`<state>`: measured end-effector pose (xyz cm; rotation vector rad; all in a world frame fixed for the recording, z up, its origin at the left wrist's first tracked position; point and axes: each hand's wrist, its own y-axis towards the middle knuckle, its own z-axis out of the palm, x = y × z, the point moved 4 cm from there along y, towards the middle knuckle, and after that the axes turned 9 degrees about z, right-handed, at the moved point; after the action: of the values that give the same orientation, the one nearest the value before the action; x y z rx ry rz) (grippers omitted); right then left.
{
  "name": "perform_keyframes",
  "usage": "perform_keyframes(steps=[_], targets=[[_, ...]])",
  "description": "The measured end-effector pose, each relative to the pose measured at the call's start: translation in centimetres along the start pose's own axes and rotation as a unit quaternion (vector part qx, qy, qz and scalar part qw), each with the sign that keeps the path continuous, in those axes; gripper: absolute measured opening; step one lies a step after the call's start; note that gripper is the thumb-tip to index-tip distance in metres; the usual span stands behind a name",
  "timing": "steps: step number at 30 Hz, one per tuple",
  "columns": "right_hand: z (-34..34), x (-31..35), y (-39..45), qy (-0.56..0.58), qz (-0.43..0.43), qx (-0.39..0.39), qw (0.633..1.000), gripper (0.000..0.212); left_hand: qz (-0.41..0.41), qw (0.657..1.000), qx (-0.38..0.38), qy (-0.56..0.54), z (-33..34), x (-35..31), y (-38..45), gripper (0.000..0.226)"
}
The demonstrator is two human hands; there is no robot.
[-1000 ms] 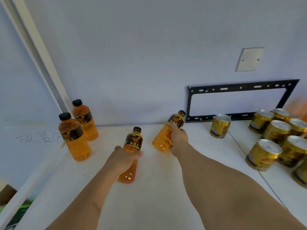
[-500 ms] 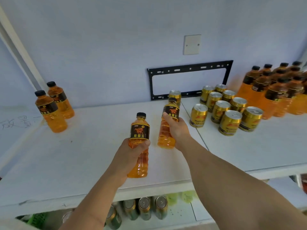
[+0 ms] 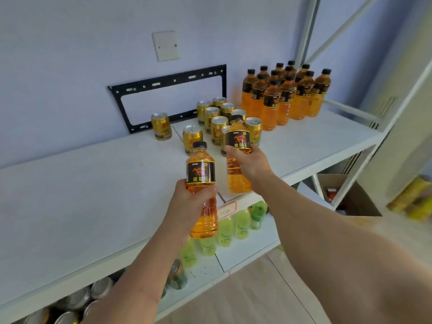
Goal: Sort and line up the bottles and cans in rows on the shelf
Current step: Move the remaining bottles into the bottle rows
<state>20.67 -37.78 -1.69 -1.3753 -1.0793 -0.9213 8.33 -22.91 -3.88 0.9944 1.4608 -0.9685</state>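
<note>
- Our left hand (image 3: 187, 204) grips one clear plastic bottle of orange drink with a black cap (image 3: 201, 183); our right hand (image 3: 247, 163) grips a second, matching bottle (image 3: 238, 155). Both bottles are upright, above the white shelf (image 3: 70, 195).
- The block of matching orange bottles (image 3: 284, 94) stands ahead to the right, beyond the gold cans (image 3: 219, 118); the right hand is nearer.
- Half a second ago that block sat at the far right edge of view; it now lies nearly ahead.
</note>
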Motion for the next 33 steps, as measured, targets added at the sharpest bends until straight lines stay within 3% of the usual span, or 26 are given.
perform_keyframes(steps=[6, 16, 25, 33], targets=[[-10.6, 0.6, 4.8, -0.002, -0.025, -0.023, 0.999, 0.054, 0.015, 0.999, 0.023, -0.016, 10.5, -1.2, 2.5, 0.041], [-25.0, 3.2, 16.6, -0.013, -0.044, 0.024, 0.999, 0.060, 0.025, 0.999, -0.016, -0.017, 28.8, -4.7, 9.0, 0.045], [-31.5, 5.4, 26.2, -0.019, -0.045, 0.031, 0.998, 0.063, 0.024, 0.999, -0.020, 0.019, 38.3, -6.5, 16.1, 0.058], [-35.0, 6.3, 33.0, -0.046, -0.050, 0.042, 0.997, 0.071, 0.033, 0.999, -0.033, 0.015, 43.6, -6.6, 22.0, 0.050]])
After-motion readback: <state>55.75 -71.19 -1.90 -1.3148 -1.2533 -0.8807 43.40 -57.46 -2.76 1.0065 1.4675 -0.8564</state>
